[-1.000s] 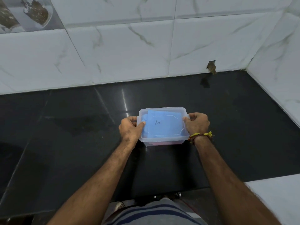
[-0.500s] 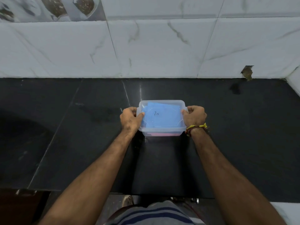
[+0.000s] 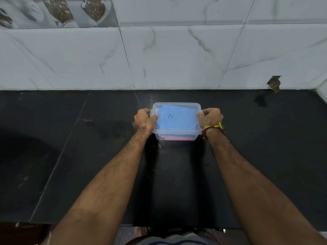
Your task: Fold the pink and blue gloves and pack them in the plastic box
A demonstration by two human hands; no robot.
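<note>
**Both hands clamped on the box, gloves inside**

And there it was: the plastic box (image 3: 177, 121) sat on the black countertop (image 3: 88, 156), close to the marble-tiled wall (image 3: 177, 55), its clear lid (image 3: 177, 107) on top. The left hand (image 3: 144, 120) gripped the box's left end, thumb pressed over the lid's edge, fingers wrapped down the side. The right hand (image 3: 210, 117) mirrored it on the right end, curled tight around the rim, a yellow and brown thread band (image 3: 211, 129) at the wrist. Through the lid the folded blue glove (image 3: 177, 119) lay flat across the top, a small dark mark on it. Beneath it, through the near wall, a strip of the pink glove (image 3: 174, 138) showed at the bottom. Both forearms reached straight out from the lower edge.
</note>
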